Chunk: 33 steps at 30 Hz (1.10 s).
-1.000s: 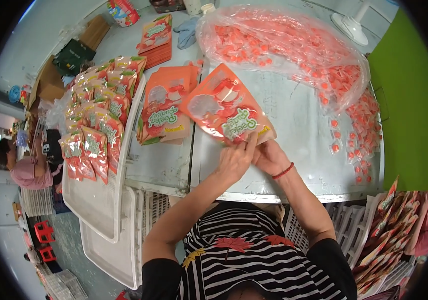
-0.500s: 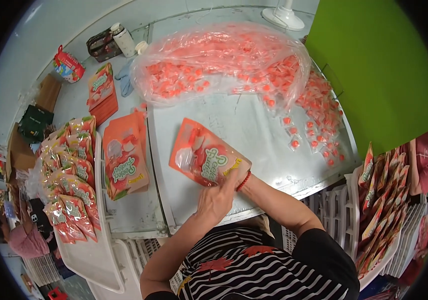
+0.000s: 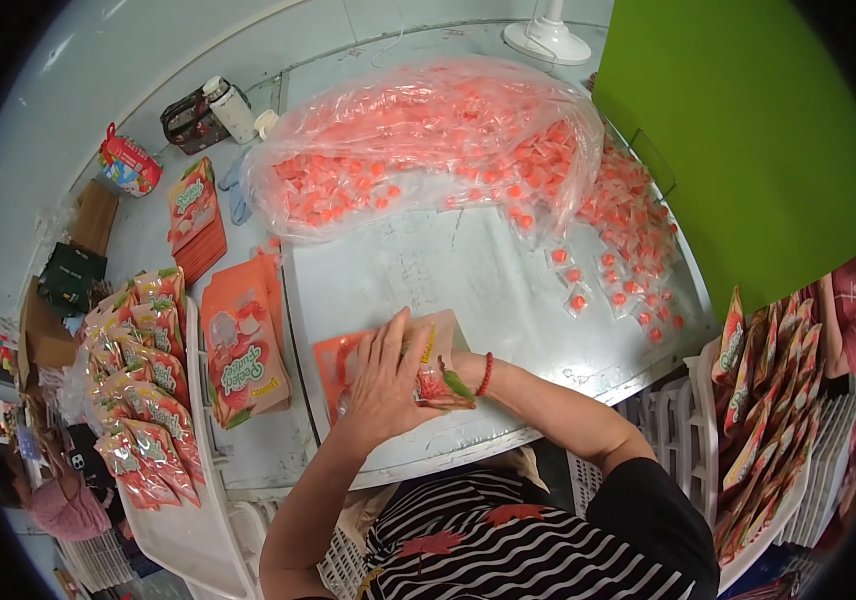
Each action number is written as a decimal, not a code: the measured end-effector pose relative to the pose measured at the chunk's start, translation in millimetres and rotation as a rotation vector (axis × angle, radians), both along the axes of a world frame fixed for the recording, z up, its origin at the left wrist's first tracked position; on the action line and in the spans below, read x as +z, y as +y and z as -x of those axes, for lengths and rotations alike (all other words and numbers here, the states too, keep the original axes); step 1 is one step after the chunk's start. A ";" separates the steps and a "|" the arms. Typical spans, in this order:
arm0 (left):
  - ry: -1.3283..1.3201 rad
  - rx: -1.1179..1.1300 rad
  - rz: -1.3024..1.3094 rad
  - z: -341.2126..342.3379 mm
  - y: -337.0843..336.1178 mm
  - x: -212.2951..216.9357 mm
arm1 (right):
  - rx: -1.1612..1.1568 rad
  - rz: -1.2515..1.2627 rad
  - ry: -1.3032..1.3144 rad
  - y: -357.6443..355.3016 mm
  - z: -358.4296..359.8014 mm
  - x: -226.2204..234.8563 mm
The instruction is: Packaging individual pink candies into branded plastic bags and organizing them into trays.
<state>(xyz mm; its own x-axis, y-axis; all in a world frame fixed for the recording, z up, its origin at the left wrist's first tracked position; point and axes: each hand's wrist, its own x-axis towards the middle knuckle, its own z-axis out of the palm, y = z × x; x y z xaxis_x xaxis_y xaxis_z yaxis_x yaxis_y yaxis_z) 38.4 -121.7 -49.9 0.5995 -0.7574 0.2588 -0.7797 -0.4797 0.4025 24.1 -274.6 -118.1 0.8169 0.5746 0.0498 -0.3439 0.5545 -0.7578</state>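
A coral-and-pink printed pouch (image 3: pixel 440 340) with a green leaf design lies tilted just above the near part of the metal table. My left hand (image 3: pixel 383 375) rests flat across it, fingers stretched out and slightly spread, covering its middle. At the pouch's right end is my right hand (image 3: pixel 468 366), with a red bead bracelet at the wrist. Most of its fingers are hidden behind the pouch, which it grips. Left of my hands sits a stack of flat pouches (image 3: pixel 245 345).
A large clear bag (image 3: pixel 428 110) of small wrapped orange-red pieces lies at the back, with loose pieces (image 3: pixel 613 265) at right. Filled pouches (image 3: pixel 153 390) stand in a white crate (image 3: pixel 173 540) at left; more pouches (image 3: pixel 763 420) fill the right crate. A green panel (image 3: pixel 748 150) borders the table.
The pouch has turned and come nearer to me. My left hand has moved from its near edge up onto its face, fingers now stretched out.
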 end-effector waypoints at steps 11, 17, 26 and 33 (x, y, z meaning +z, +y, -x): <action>0.161 0.117 0.004 -4.0 -6.3 18.1 | -0.061 0.729 -0.836 -17.8 -21.0 -10.5; -0.131 0.389 -0.099 -33.1 20.3 -7.8 | 0.014 0.777 -0.639 -70.8 -51.1 91.0; 0.163 0.263 -0.489 -60.6 18.5 9.3 | -1.179 1.990 -1.198 -217.8 -200.6 115.4; -0.431 0.339 -0.073 -264.4 10.7 39.0 | -0.403 2.097 -0.541 -267.0 -240.9 42.2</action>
